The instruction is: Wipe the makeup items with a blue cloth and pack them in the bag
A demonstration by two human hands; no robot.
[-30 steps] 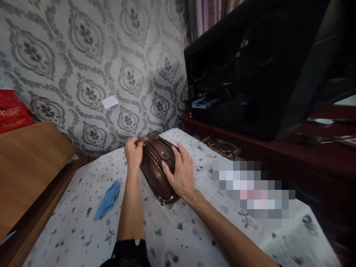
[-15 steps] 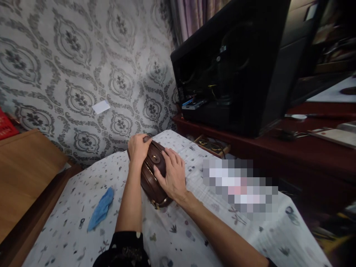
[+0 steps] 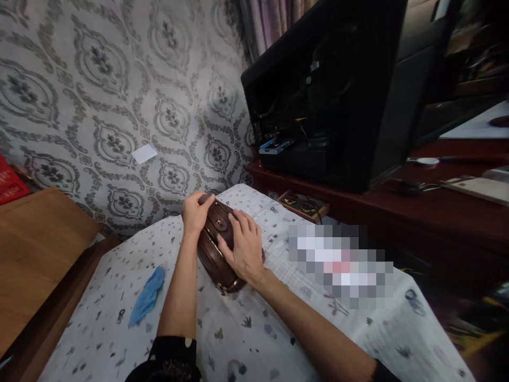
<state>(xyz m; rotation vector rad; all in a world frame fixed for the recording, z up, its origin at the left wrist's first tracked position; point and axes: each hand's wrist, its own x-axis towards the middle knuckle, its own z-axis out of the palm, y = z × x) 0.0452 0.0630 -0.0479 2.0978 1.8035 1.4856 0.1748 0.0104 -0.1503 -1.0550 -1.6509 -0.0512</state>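
Observation:
A brown leather bag [image 3: 209, 252] with gold-coloured zips and a small round clasp lies on the white printed cloth [image 3: 222, 329]. My left hand [image 3: 195, 212] grips its far left end, thumb over the top edge and the other fingers mostly hidden behind. Flat across the bag's right side rests my right hand [image 3: 244, 249], fingers stretched out and thumb apart near the long zip. To the left of my forearm, a crumpled blue cloth [image 3: 147, 297] lies apart from the bag.
At the right, a dark red desk [image 3: 358, 209] carries a large black monitor [image 3: 318, 111]. Below its edge sits an open wooden drawer [image 3: 302, 206]. Wooden furniture [image 3: 43, 249] borders the left side, against the patterned wall [image 3: 103, 106]. A blurred-out patch covers part of the cloth.
The view has shifted slightly. My hands and the bag have moved a little left in the picture, with nearly the same hold; nothing has been let go.

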